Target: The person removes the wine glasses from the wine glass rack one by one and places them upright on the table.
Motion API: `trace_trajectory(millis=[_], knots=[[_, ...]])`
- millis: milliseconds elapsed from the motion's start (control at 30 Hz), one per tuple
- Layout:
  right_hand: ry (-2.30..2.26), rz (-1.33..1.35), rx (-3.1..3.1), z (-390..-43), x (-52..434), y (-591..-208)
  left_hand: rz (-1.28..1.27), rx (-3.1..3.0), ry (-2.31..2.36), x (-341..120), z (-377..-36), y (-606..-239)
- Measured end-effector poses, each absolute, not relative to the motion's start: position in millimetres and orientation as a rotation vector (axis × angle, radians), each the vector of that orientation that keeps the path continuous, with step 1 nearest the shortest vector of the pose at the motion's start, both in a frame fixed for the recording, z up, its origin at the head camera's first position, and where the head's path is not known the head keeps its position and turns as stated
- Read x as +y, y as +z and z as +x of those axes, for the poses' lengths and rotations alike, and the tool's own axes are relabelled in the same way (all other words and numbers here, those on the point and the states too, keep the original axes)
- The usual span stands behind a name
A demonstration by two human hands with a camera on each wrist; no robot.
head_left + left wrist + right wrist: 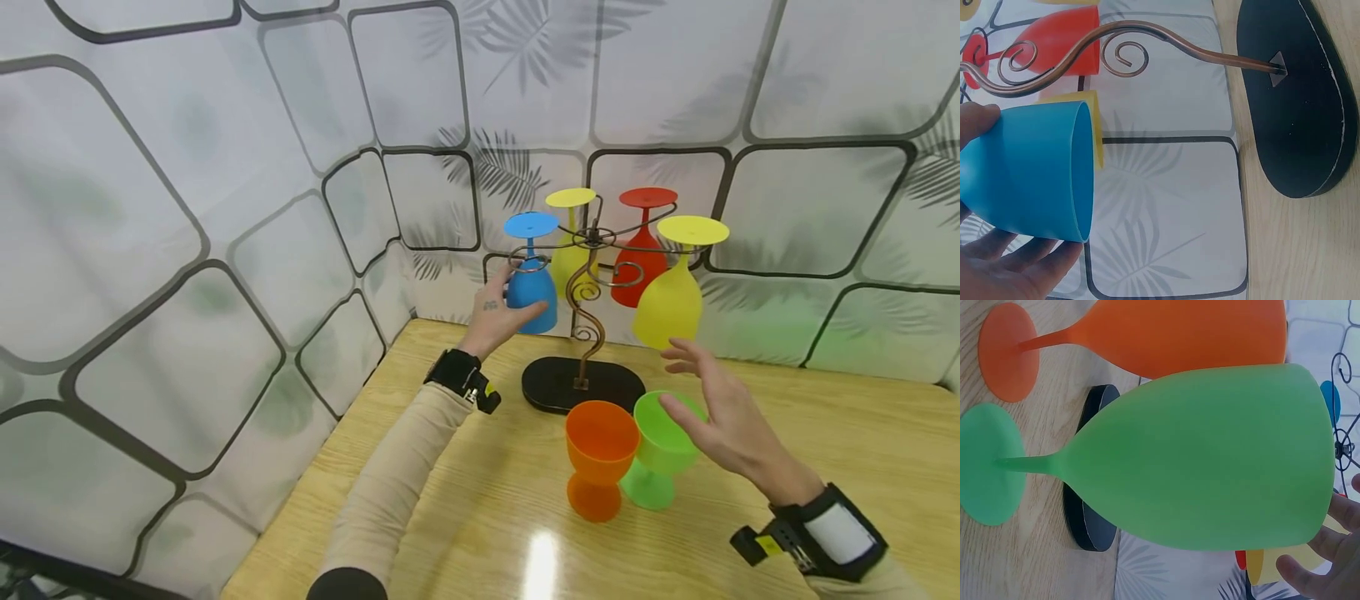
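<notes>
A blue goblet hangs upside down at the left of a curled metal glass rack. My left hand holds its bowl, the thumb on one side and the fingers on the other; in the left wrist view the blue bowl lies between them. My right hand is spread, just below the rim of a hanging yellow goblet and beside an upright green goblet. Nothing is held in it. An orange goblet stands upright to the left of the green one.
Behind, a second yellow goblet and a red goblet hang upside down from the rack. Its black oval base rests on the wooden table, close to the patterned wall.
</notes>
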State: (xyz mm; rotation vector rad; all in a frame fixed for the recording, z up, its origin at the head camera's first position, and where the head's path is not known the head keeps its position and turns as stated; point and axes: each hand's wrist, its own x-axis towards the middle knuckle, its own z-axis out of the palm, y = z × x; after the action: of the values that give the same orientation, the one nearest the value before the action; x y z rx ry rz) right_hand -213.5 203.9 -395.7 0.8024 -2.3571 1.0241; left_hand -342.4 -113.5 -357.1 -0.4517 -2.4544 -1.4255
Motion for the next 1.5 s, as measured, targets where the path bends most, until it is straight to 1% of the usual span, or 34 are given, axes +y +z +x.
trace_trajectory(millis=[867,1100,1500], knots=[[1.010,0.812,-2.381,-209.0,203.7,-393.8,-0.498,-2.426,-1.365,-139.0,-324.4,-364.1],[1.019,0.815,-2.384,-208.2,203.6,-393.9,-0.495,-2.415,-1.376,-146.2,-315.7,-362.4],[1.017,0.823,-2.376,-208.3,202.7,-395.9,-0.564,-2.363,-1.357,-151.7,-301.9,-368.3]])
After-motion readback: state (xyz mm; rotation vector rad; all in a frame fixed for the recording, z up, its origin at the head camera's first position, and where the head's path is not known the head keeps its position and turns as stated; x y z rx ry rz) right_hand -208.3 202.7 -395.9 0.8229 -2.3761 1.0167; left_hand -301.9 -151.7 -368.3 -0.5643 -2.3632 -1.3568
